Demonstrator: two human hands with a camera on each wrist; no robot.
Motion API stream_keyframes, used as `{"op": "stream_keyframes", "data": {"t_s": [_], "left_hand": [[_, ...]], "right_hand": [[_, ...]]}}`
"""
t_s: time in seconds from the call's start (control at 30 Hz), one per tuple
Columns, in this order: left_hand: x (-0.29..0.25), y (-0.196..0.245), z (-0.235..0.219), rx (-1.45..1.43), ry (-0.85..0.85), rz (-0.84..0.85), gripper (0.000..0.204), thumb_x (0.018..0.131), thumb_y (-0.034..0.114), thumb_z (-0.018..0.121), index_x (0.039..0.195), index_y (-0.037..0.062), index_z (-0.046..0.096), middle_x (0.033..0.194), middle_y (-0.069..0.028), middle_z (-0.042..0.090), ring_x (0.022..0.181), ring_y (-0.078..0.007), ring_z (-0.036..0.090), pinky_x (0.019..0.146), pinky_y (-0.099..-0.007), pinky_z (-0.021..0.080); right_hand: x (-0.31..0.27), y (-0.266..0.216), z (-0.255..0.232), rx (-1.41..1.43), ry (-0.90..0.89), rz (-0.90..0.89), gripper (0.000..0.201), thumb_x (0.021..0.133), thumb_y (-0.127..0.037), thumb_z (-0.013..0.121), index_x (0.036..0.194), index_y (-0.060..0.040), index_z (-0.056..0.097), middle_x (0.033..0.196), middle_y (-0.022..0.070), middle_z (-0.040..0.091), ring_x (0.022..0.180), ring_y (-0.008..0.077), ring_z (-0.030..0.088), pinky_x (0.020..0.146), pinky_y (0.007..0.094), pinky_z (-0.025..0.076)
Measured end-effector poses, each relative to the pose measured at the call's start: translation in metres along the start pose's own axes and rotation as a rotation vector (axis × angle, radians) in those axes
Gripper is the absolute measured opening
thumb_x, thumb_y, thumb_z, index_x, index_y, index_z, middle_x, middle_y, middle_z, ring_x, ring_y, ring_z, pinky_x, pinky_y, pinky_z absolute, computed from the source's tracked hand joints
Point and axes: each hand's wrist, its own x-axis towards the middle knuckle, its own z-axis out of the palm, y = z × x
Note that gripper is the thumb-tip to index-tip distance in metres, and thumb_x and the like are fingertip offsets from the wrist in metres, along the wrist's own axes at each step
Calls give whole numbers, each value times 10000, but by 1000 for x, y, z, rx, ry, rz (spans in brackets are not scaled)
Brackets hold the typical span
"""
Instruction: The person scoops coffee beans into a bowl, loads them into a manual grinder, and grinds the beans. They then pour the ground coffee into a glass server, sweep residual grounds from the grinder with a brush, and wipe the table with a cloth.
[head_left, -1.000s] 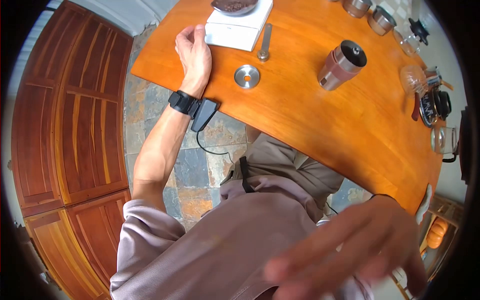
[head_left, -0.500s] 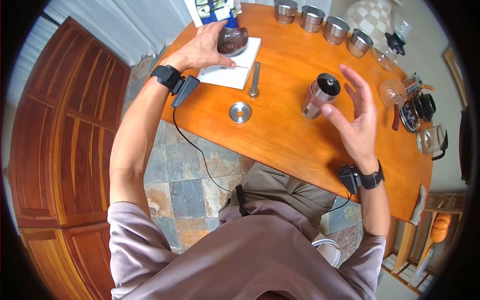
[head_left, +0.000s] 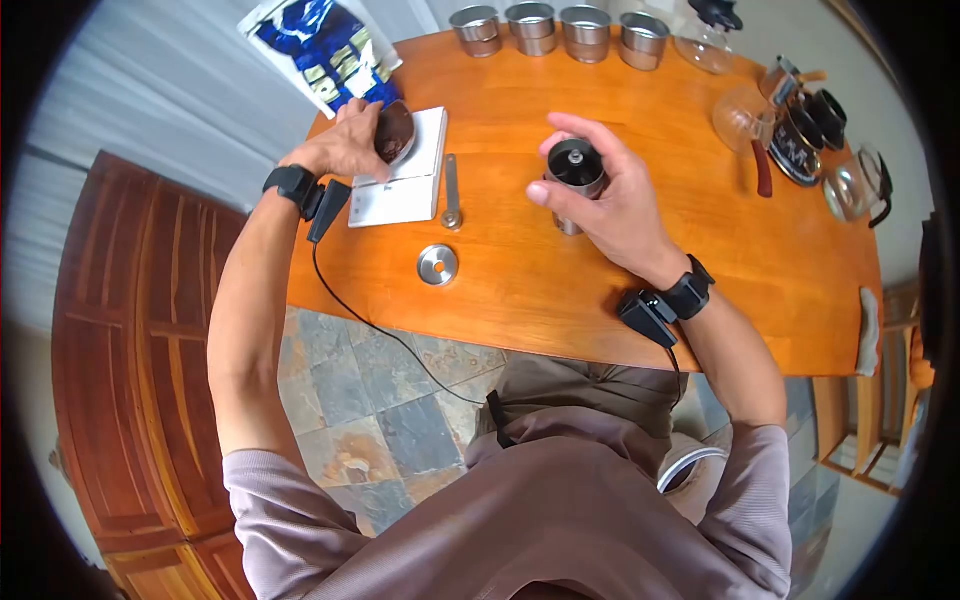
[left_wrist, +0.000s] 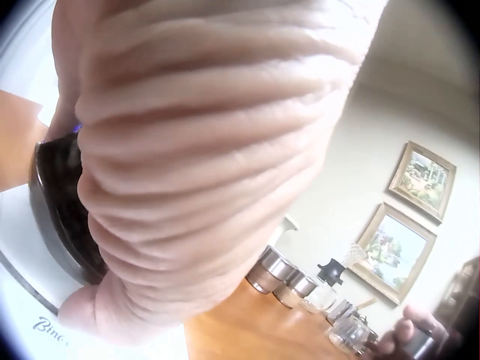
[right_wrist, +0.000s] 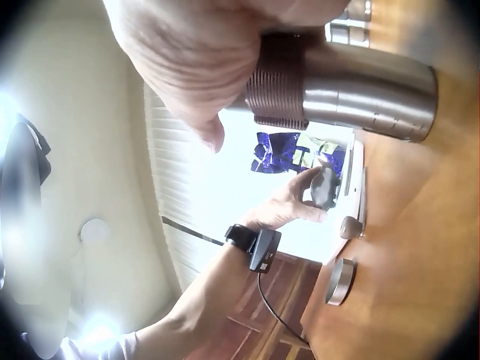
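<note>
On a white scale [head_left: 395, 206] lies a dark bowl [head_left: 397, 132] with brown grounds or beans inside. My left hand [head_left: 345, 147] grips the bowl's left side, its thumb at the near rim in the left wrist view. My right hand [head_left: 622, 205] curls round a steel grinder [head_left: 577, 168], whose dark open top shows a central shaft. The right wrist view shows the grinder's ribbed brown band [right_wrist: 279, 82] against the palm; the far fingers are partly hidden. Between the hands lie a metal spoon [head_left: 452, 192] and a round metal disc with a central hole [head_left: 438, 265].
A blue and white bag [head_left: 322, 55] stands behind the scale. Several metal cups [head_left: 586, 38] line the far edge. Glass vessels [head_left: 742, 118], a red-handled one among them, and a carafe [head_left: 850, 190] stand at the right. A cable [head_left: 370, 322] hangs from the left wrist.
The right hand has risen from near the lap to the grinder and closed round it. The left hand has moved from the table's edge to the bowl. The head view has shifted.
</note>
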Motion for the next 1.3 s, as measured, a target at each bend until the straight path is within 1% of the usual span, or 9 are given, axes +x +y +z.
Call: {"op": "stream_keyframes", "data": {"t_s": [0.1,0.2,0.27,0.37,0.47,0.6,0.73,1.07,1.3], "left_hand": [[-5,10,-2,31,11,-17,1141,511,377,846,1462,-79,409,1252,-272,436,1250,-433,415,1102,-458,399],[-12,18,-5,32,20,10,1142,514,318,847,1494,-37,380,1257,-217,447,1266,-406,434,1111,-472,402],[-25,34,-11,51,59,52,1087,556,278,844,1486,-40,381,1250,-221,443,1238,-394,459,1085,-447,426],[-52,77,-36,99,185,215,1009,593,184,829,1470,-47,386,1268,-214,444,1214,-383,504,1053,-406,477],[-66,106,-53,141,233,339,986,595,151,825,1459,-50,393,1277,-210,448,1256,-398,489,1078,-416,477],[-71,139,-65,296,245,419,926,597,125,811,1424,-28,424,1299,-222,479,1287,-404,467,1113,-441,471],[-71,162,-68,317,259,505,906,589,103,803,1408,-26,439,1288,-223,488,1238,-422,468,1107,-454,472],[-81,191,-73,471,212,510,964,547,50,809,1430,-26,431,1260,-203,501,1205,-404,482,1097,-426,489],[-96,218,-76,608,290,579,992,517,-3,799,1443,-14,443,1243,-159,516,1196,-345,506,1103,-384,514]], "right_hand": [[-2,1,-3,-54,-14,44,567,860,-240,855,1300,-4,586,974,11,640,829,76,588,731,252,524],[-3,-3,-3,-38,-40,108,491,871,-262,837,1226,-2,619,883,1,636,793,73,587,700,258,516],[-2,-2,-3,-79,-39,61,467,856,-239,841,1196,3,634,856,13,644,771,83,597,708,263,523],[-2,1,-2,-68,-18,43,447,848,-223,839,1180,7,647,873,38,676,781,93,625,727,269,537],[-2,1,-4,-64,-21,35,447,843,-219,839,1177,14,654,909,56,708,803,104,653,748,275,551],[-3,-3,-6,-57,-29,58,467,831,-216,844,1186,22,655,923,68,719,817,118,668,761,280,558],[-5,-6,-7,-78,-21,60,468,815,-219,848,1166,32,667,927,90,733,827,135,686,764,290,562],[-13,-8,-6,-67,19,-8,340,796,-145,799,1044,64,696,848,151,735,760,171,703,719,317,561],[-14,-4,-6,-85,24,-34,348,790,-159,798,1025,76,694,831,173,733,733,211,707,711,341,563]]}}
